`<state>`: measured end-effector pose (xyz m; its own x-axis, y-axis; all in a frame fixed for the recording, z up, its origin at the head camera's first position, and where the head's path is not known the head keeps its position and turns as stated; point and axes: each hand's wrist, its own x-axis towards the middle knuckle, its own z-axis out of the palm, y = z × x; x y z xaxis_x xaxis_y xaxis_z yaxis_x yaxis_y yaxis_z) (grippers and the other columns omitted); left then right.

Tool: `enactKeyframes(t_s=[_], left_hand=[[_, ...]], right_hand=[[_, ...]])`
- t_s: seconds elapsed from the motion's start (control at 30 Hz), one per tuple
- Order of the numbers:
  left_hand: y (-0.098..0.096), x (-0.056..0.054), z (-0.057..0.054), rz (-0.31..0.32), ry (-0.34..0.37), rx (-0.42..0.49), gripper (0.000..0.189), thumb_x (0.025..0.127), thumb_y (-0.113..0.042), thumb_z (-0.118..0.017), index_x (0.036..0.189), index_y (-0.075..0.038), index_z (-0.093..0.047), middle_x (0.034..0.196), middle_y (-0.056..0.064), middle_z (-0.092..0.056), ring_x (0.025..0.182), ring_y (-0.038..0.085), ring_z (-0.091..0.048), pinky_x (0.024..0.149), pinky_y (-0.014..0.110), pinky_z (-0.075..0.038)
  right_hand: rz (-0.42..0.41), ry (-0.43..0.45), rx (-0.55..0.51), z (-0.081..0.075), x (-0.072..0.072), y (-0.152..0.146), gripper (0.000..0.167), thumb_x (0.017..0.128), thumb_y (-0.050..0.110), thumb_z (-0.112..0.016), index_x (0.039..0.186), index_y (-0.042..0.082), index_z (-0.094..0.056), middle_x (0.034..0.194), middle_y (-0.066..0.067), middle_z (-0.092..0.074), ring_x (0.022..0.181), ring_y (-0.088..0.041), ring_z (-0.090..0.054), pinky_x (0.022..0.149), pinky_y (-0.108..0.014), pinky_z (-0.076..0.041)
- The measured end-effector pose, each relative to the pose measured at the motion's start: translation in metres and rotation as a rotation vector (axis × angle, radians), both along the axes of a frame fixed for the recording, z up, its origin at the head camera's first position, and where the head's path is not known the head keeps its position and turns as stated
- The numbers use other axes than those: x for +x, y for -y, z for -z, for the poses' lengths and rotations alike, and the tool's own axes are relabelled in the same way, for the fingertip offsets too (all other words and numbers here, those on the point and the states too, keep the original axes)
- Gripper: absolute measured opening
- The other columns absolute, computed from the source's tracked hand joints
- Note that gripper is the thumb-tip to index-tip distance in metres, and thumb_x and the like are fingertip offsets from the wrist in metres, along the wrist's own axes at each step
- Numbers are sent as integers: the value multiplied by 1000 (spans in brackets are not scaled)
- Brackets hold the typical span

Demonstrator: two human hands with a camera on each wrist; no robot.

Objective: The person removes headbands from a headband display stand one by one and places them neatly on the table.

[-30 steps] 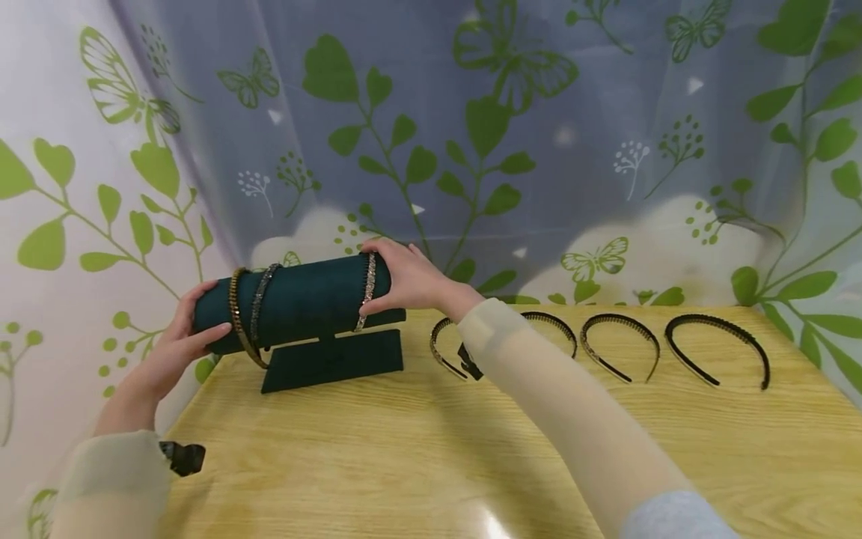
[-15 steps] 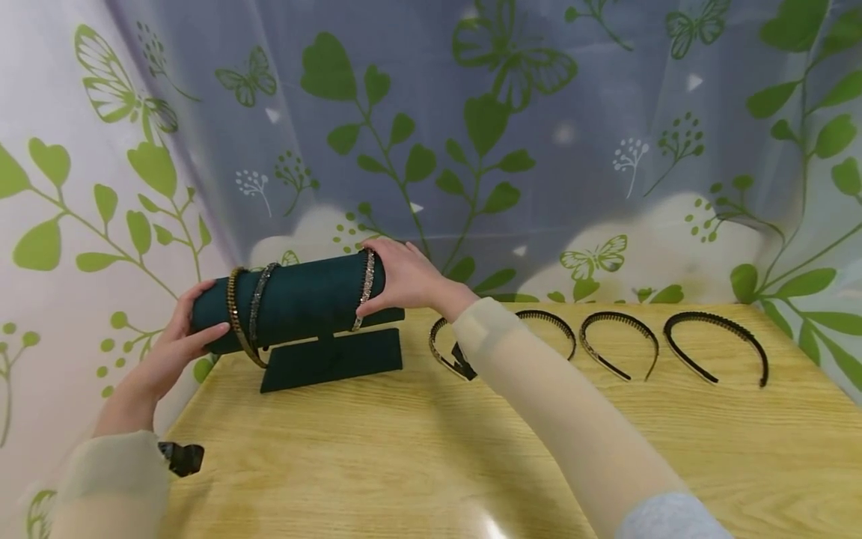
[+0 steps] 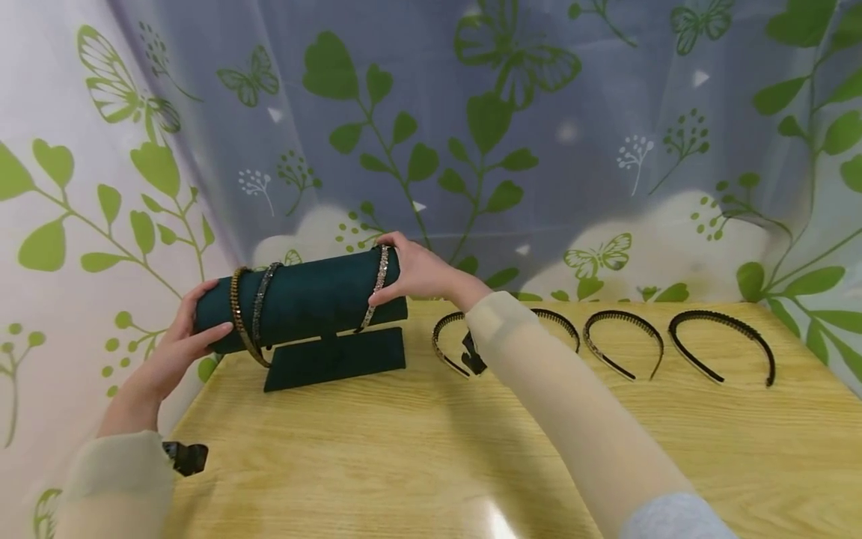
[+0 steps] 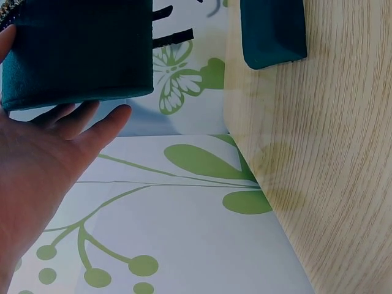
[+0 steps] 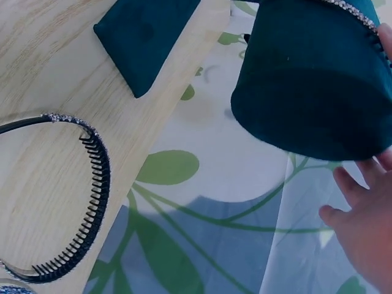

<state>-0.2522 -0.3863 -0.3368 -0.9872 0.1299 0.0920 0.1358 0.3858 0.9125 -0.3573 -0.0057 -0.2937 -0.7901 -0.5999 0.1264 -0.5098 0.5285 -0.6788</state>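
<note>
Velvety, cylindrical headband stand [image 3: 316, 293]
The left hand [image 3: 168, 348] is clasping one end, the right hand [image 3: 431, 273] pinching a glittering, toothed headband [image 3: 381, 275] around the other.

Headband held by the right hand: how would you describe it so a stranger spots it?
On the wooden table stands a dark green roll on a flat base. At the roll's right end, the right hand holds this headband. Its pale, silvery glitter sets it apart from the gold headband and dark grey headband near the other end.
</note>
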Motion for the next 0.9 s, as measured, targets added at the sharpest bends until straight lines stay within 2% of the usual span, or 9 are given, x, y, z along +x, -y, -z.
enactKeyframes(t_s=[0.17, 0.33, 0.53, 0.67, 0.9], left_hand=[[1, 1, 0, 1, -2, -3, 72, 103, -19, -50, 150, -51, -6, 150, 23, -3, 125, 33, -26, 90, 47, -34], [2, 2, 0, 6, -12, -10, 72, 103, -18, -50, 151, -50, -7, 149, 24, -5, 121, 26, -31, 83, 31, -38], [3, 2, 1, 11, -17, 2, 72, 103, -17, -50, 151, -50, -8, 148, 24, -5, 119, 23, -32, 77, 19, -41], [4, 1, 1, 10, -18, -3, 72, 103, -17, -50, 151, -49, -7, 148, 24, -5, 119, 24, -32, 78, 19, -41], [1, 1, 1, 8, -22, -15, 72, 103, -18, -49, 151, -49, -6, 148, 24, -4, 121, 29, -29, 84, 34, -37]], right_hand=[[-15, 97, -94, 1, -4, -9, 99, 76, 38, -83, 152, 15, -23, 156, -4, -22, 143, -23, -22, 110, -42, -27], [-17, 132, -135, 3, -6, -17, 94, 80, 33, -81, 152, 13, -24, 155, -5, -23, 143, -21, -21, 110, -40, -26], [-4, 174, -235, 12, -6, -26, 89, 83, 25, -79, 152, 12, -24, 155, -5, -24, 142, -23, -24, 111, -41, -24], [15, 185, -305, 21, -4, -31, 88, 83, 22, -79, 152, 11, -25, 154, -7, -26, 141, -24, -25, 111, -43, -23], [64, 221, -365, 34, 1, -41, 87, 83, 20, -79, 151, 13, -26, 154, -8, -26, 141, -25, -25, 110, -46, -25]])
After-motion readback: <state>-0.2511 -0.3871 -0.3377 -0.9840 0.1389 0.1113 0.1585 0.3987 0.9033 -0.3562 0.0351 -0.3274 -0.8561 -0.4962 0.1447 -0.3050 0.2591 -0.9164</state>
